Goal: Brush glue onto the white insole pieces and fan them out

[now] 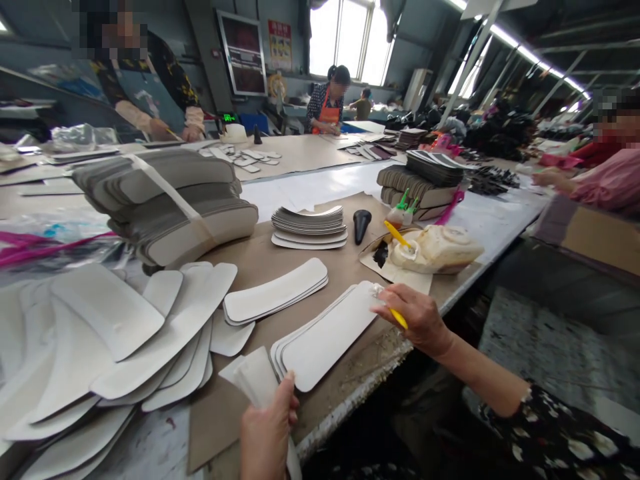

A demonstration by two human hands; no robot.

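My right hand [415,317] is closed around a yellow-handled brush [399,319], its whitish tip at the far end of a fanned stack of white curved panels [333,333]. Folded white strips [257,377] sit in my left hand [267,427], whose thumb is pressed on them by the stack's near end. Just beyond lies another small stack of white panels [275,290]. A cut-open plastic bottle [445,248] with a second yellow handle [399,235] in its mouth rests on a stained sheet past my right hand.
Loose white panels [165,347] cover the left side. Behind them stands a strapped grey panel bundle [170,200]. A black teardrop-shaped tool [361,225] and green-tipped bottles [403,210] lie farther back. The table edge [357,393] runs along my right. Co-workers [327,103] work across the table.
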